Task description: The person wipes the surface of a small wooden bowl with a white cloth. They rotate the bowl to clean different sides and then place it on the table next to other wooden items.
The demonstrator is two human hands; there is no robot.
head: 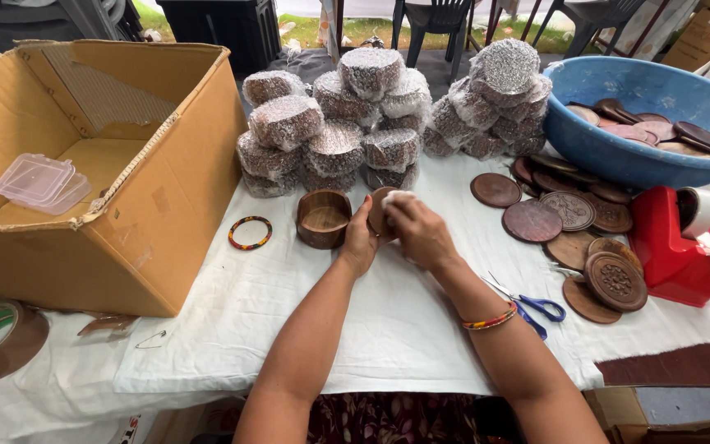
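left hand [361,240] grips a wooden lid [380,210], right hand [417,230] pinches a white cloth [396,196] against it; right of it carved discs [573,222] lie bare, behind it wrapped bundles [371,115] stack.

A table covered by a white cloth [388,329] carries everything. Left of its round wooden bowl [323,219] lie a beaded bangle [250,233] and an open cardboard box [84,164]; behind it, bubble-wrapped bundles [371,123]; right of it, carved wooden lids [569,230], blue-handled scissors [536,308], a blue basin [643,115] and a red tape dispenser [675,247].
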